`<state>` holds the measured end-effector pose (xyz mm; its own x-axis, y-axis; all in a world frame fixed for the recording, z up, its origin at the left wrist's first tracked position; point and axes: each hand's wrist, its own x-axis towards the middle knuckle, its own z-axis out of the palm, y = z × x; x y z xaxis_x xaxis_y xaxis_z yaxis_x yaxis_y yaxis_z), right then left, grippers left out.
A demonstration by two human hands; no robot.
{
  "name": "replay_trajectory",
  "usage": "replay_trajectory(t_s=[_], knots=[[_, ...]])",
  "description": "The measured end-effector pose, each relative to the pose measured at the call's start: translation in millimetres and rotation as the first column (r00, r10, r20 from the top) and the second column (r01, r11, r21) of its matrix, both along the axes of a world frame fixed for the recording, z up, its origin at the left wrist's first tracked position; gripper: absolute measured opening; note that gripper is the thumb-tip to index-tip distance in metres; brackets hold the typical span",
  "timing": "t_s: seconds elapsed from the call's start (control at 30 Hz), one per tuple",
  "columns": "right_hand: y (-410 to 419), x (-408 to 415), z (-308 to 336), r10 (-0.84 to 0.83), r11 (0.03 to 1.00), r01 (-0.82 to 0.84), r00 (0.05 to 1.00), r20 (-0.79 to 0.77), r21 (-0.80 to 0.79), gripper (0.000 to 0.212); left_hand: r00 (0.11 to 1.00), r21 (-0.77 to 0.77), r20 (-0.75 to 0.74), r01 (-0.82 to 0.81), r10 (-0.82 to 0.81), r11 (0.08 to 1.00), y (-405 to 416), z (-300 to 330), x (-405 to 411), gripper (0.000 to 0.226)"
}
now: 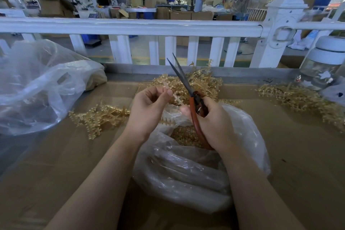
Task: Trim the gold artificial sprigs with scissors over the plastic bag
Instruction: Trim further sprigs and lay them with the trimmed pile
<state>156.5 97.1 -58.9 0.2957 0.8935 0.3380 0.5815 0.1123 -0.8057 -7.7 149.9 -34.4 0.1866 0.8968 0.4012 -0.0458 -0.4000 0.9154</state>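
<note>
Head view: my left hand (149, 105) pinches a thin gold plastic sprig (175, 97) between thumb and fingertips. Just right of it, my right hand (212, 123) grips the orange-handled steel scissors (183, 80), blades slightly parted, pointing away. Below both hands, the crumpled clear plastic bag (186, 173) holds gold trimmings.

the sprigs (188, 80) looked like gold moulded plastic with a dull sheen and rough, toothed edges, and the scissors (188, 91) had dark matt metal blades and glossy orange-red handles. the plastic bag (186, 177) was thin clear film, crinkled and shiny, on a bench (56, 164) covered in matt brown cardboard. the railing (130, 26) beyond was smooth, white and glossy.
</note>
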Motion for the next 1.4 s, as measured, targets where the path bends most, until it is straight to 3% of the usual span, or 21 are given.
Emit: replay_trajectory(t_s=[0.17,0.37,1.4], knots=[[0.7,4.4,-3.7,-0.039,0.999,0.042,0.979,0.202,-0.011,0.047,1.000,0.001,-0.024,-0.011,0.011,1.000,1.2,0.9,0.5,0.017],[-0.5,2.4,-2.6,-0.030,1.000,0.026,0.950,0.312,0.017,0.053,0.998,0.045,-0.052,-0.041,0.043,0.998,3.0,0.3,0.2,0.019],[-2.4,3.9,-1.1,-0.041,0.999,0.046,0.942,0.333,-0.007,0.059,1.000,-0.001,0.012,0.029,-0.029,1.000,1.4,4.0,-4.9,0.019]])
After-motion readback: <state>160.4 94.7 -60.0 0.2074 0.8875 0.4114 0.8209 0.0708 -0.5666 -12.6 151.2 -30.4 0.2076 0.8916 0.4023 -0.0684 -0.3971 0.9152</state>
